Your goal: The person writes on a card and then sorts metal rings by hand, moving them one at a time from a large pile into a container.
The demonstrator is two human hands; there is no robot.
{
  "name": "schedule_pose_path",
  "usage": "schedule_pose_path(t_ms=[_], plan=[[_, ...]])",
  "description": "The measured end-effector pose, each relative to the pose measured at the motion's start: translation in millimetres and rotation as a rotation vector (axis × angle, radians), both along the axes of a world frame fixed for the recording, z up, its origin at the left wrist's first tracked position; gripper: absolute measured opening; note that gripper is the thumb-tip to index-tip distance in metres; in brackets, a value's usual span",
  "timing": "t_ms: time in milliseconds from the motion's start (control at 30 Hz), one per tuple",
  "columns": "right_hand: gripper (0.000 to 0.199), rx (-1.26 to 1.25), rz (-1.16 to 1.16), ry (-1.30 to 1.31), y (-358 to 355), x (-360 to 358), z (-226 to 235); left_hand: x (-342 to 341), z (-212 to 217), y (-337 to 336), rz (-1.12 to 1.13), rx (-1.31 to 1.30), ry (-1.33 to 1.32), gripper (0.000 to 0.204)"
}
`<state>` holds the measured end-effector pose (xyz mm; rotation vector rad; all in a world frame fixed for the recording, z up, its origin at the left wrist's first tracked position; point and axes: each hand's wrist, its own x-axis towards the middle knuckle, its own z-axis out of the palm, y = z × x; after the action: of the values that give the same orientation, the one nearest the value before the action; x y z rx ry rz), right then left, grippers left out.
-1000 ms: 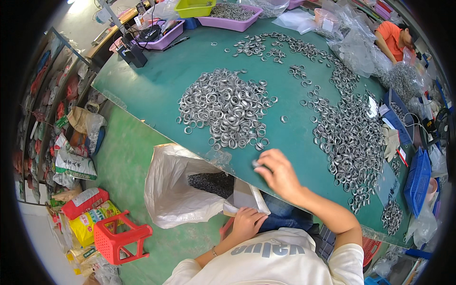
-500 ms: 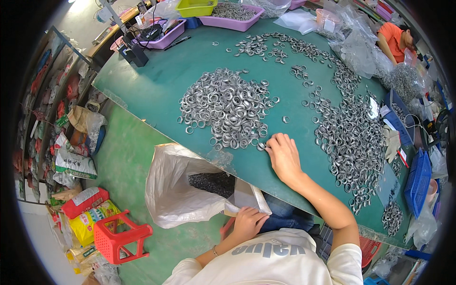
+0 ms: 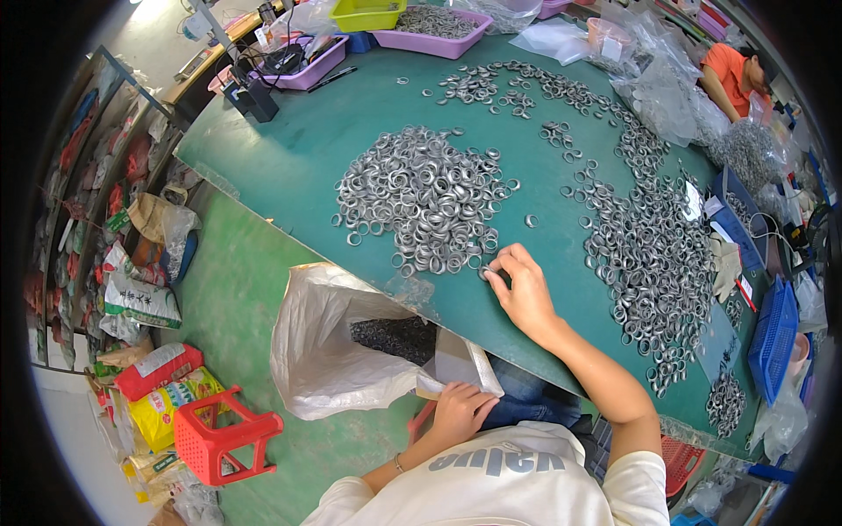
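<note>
At the frame's centre, the right hand (image 3: 526, 294) pinches a small silver-grey metal ring (image 3: 488, 273) between thumb and fingertips, near a heap of similar rings (image 3: 421, 197) on the flat green tabletop (image 3: 298, 158). Well apart, at lower centre, the left hand (image 3: 463, 412) clasps the rim of an open white sack (image 3: 303, 333).

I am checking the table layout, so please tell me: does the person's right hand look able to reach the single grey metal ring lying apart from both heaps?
Probably yes: the right hand is close to the single ring, and nothing appears to stand between them on the flat green tabletop.
</note>
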<state>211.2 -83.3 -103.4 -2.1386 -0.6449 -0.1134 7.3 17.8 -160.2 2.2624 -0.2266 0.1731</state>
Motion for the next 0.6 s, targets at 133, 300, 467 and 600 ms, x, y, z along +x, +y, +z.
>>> schedule_pose_path(t_ms=[133, 300, 467, 600], plan=[[0.010, 0.197, 0.208, 0.215, 18, -28, 19, 0, -3, 0, -0.003, -0.001, -0.014, 0.009], [0.020, 0.145, 0.429, 0.266, 36, -46, 20, 2, 3, 0, 0.000, -0.012, -0.012, 0.009], [0.019, 0.044, -0.083, -0.111, 18, 22, 10, -2, -2, 1, 0.001, -0.019, 0.006, 0.009], [0.015, -0.155, -0.111, -0.241, 7, 43, -11, 1, 1, 0, -0.003, -0.021, -0.018, 0.009]])
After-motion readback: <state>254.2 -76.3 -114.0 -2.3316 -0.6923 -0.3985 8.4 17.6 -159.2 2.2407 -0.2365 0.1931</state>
